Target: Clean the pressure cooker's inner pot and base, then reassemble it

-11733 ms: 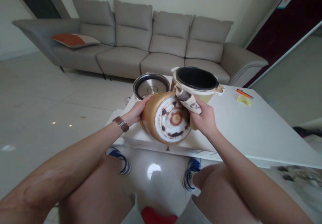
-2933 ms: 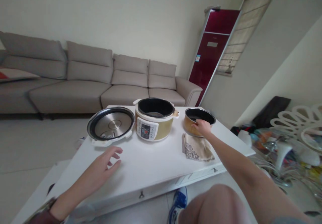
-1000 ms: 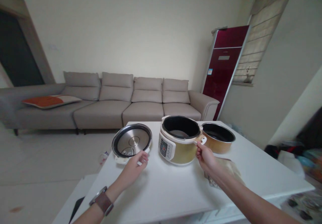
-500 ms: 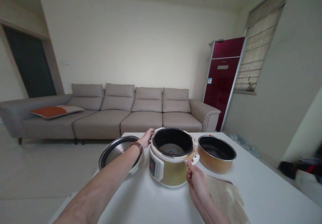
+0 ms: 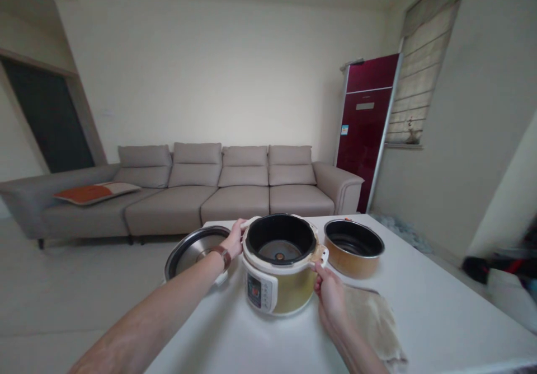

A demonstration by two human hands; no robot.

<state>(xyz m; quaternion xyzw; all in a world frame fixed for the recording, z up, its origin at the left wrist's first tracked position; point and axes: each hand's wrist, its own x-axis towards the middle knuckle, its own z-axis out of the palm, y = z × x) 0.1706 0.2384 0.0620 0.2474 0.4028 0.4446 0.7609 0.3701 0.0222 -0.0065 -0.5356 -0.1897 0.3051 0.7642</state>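
The cooker (image 5: 296, 290) is yellow-green and white, the pot (image 5: 352, 263) golden with black inside, the cloth (image 5: 371, 318) beige.

The pot (image 5: 356, 266), earlier held up, stood on the table (image 5: 440, 307), the cloth (image 5: 373, 321) released near it; left hand (image 5: 234, 242) and right hand (image 5: 331, 294) had shifted to the cooker (image 5: 291, 291).

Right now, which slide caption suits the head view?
Left hand and right hand grip the open cooker between lid and pot.
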